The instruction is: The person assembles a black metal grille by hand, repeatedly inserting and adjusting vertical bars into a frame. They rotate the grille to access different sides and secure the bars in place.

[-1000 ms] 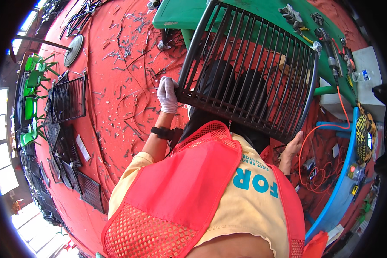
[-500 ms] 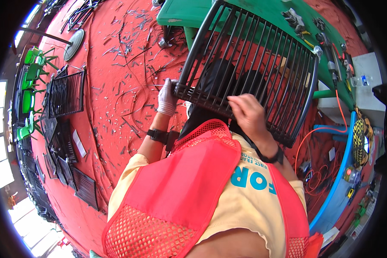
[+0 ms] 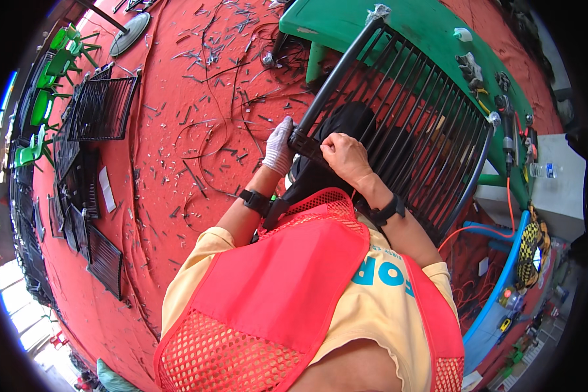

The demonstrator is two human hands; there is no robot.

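Note:
A black slatted frame (image 3: 408, 124) of metal-looking bars lies across my lap, its far end resting over the green table. My left hand (image 3: 279, 147), in a pale knit glove, is closed on the near left corner of the frame, where the side rail meets the dark cross strip. Bare, my right hand (image 3: 347, 157) has its fingers curled tightly together just above that near edge, a little right of the left hand. Whatever is in those fingers, if anything, is hidden. Crumpled clear wrap (image 3: 377, 13) covers the frame's far left corner.
On the green table (image 3: 326, 18) lie gloves (image 3: 469, 67) and a power tool (image 3: 506, 121) with an orange cord. Black scraps and strips litter the red floor (image 3: 196, 157). Slatted panels (image 3: 104, 108) and green chairs (image 3: 44, 108) stand at left; a blue table (image 3: 487, 340) is at right.
My right hand has moved left along the near edge toward my left hand, its fingers now curled tighter. The view has shifted, so the frame appears farther right and lower.

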